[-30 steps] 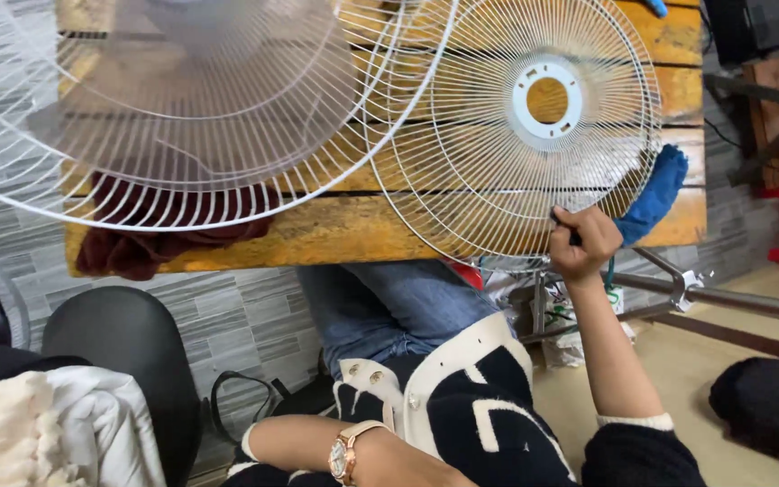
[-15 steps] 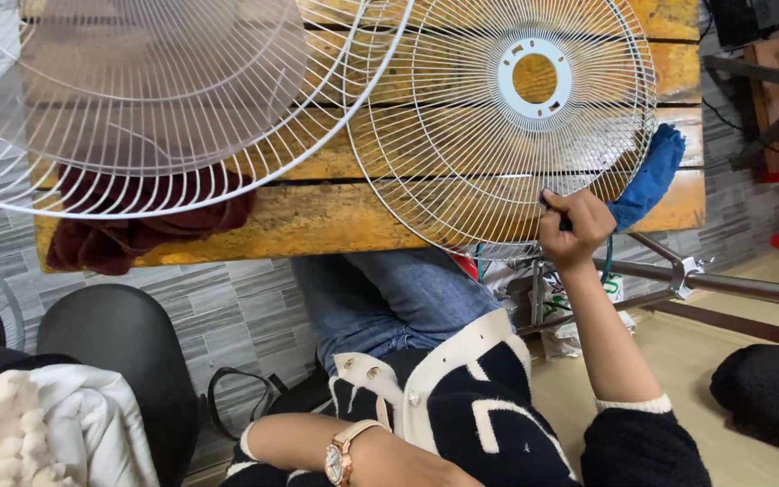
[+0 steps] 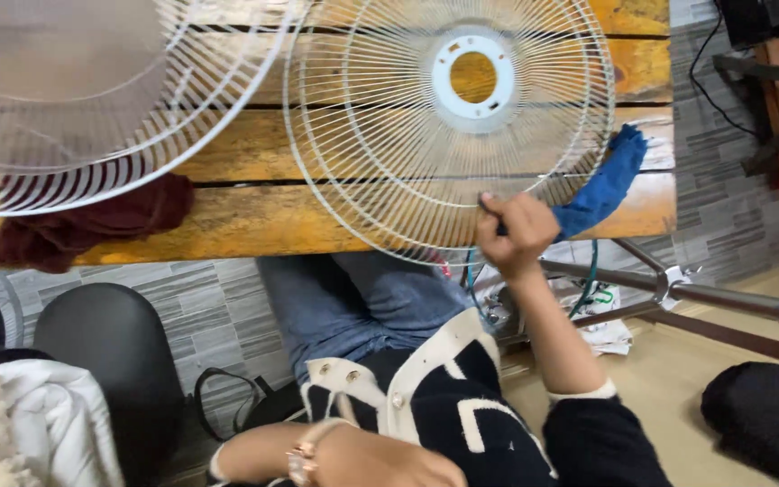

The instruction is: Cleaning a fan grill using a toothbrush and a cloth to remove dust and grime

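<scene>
— Grille (image 3: pixel 380 135): where is it found?

— It is laid flat on the bench (image 3: pixel 254 225), its hub ring (image 3: pixel 472 79) toward the far side and its near rim hung just over the bench's near edge.

— And the right hand (image 3: pixel 514 230)?

— It is closed on a dark tool (image 3: pixel 489 209), hardly seen, pressed to the wires at the near rim, on the side where the blue cloth (image 3: pixel 601 185) is draped. The hub lies straight beyond the grip.

— The left hand?

— It is cut off by the frame's lower edge; only the watch (image 3: pixel 301 462) is seen, well back from the bench. Its grip cannot be told. The right hand is far nearer.
</scene>
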